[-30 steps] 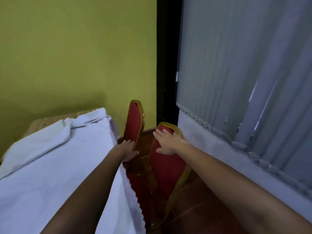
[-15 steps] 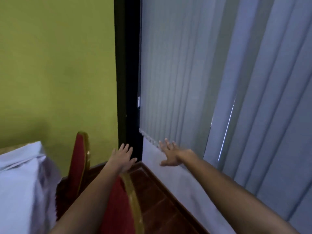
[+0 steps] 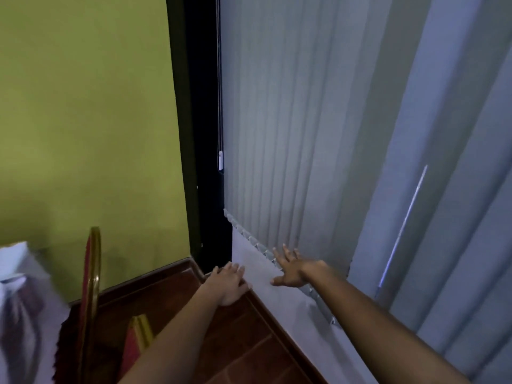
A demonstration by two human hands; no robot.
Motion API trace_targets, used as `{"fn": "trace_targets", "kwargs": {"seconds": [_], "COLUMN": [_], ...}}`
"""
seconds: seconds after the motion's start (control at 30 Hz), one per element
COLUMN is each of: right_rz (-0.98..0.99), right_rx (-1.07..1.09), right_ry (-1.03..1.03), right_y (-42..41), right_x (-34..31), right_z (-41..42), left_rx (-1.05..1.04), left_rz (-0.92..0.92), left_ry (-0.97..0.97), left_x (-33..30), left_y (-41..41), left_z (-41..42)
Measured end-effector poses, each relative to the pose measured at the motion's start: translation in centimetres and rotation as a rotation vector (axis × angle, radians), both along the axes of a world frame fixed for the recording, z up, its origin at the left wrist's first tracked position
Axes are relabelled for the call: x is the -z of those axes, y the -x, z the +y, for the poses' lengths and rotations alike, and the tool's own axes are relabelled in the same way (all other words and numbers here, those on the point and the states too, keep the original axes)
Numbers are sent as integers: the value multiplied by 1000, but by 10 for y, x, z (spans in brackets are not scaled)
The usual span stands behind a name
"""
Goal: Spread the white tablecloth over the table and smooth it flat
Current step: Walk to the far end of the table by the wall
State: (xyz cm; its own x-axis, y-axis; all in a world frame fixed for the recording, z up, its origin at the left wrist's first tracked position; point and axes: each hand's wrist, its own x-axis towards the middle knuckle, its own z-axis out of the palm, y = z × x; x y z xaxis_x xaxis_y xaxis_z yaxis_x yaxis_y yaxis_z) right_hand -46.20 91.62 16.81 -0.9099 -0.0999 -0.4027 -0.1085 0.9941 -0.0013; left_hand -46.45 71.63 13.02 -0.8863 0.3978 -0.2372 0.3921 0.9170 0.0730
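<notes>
Only a blurred strip of the white tablecloth shows at the far left edge, hanging down the side of the table; the tabletop itself is out of view. My left hand is stretched forward over the wooden floor, fingers apart, holding nothing. My right hand reaches out in front of the lower end of the blinds, fingers spread and empty. Both hands are well to the right of the cloth and apart from it.
Two red chairs with gold frames stand beside the cloth: one upright back and a nearer one under my left forearm. Grey vertical blinds fill the right side. A green wall and a dark corner post lie ahead.
The view has swung to the right, away from the table. Both hands have come off the red chair backs and now reach open toward the wall and blinds.
</notes>
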Motion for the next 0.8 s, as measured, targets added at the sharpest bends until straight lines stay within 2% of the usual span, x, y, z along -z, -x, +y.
{"fn": "trace_targets", "kwargs": {"seconds": [0.2,0.33,0.47,0.63,0.8], "right_rz": [-2,45,110,166,196], "right_rx": [-114,-221,-350,-470,-638], "right_ry": [37,74,97,108,98], "right_y": [98,169,233,296,356], "right_x": [8,-2,-9,-2,4], "right_z": [-7,-22,-44,-90,-168], "left_rx": [-194,-320,-440,-638,-853], "left_rz": [40,122,130,193,259], "left_ry": [33,-13,-41,5,14], "left_x": [4,0,-3,2,-6], "left_y": [83,138,171,195,237], "left_z": [-20,-29,-40,-79,-153]}}
